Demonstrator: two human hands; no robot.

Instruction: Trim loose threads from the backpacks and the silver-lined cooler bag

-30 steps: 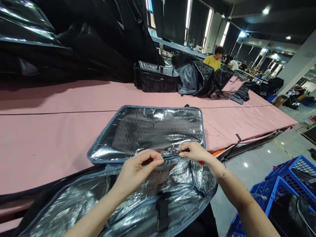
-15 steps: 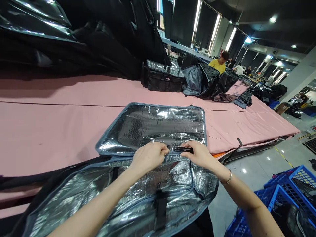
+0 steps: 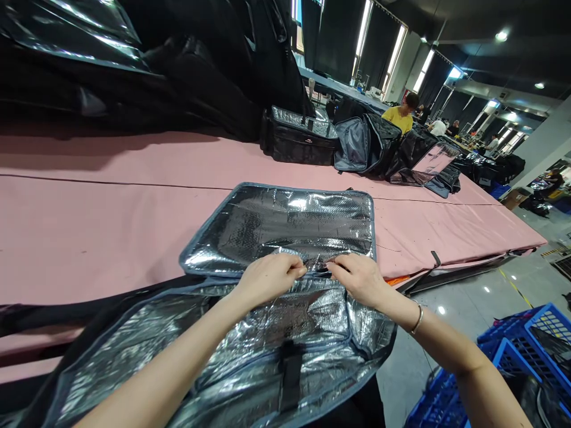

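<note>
An insulated bag (image 3: 285, 321) lies open before me, its silver foil lining facing up and a black strap (image 3: 291, 380) inside. Its foil-lined lid (image 3: 289, 220), edged in grey-blue binding, is folded back on the pink table. At the seam where lid meets bag, my left hand (image 3: 272, 276) is closed in a pinch. A short gap to the right, my right hand (image 3: 357, 276) is closed too, fingertips facing the left ones. Between them the detail is too fine to make out, and whatever each hand grips is hidden by the fingers.
Pink cloth covers the long table (image 3: 111, 232). A large black pile (image 3: 187, 77) stands at the back left. Several black insulated bags (image 3: 306, 142) line the far edge. Blue crates (image 3: 513, 351) stand on the floor at right. A person in yellow (image 3: 399, 119) is farther back.
The slim black object seen between my hands, at the right fingers, no longer shows. My right fingers have closed further and turned downward. My left hand stays at the seam; the view has shifted slightly.
</note>
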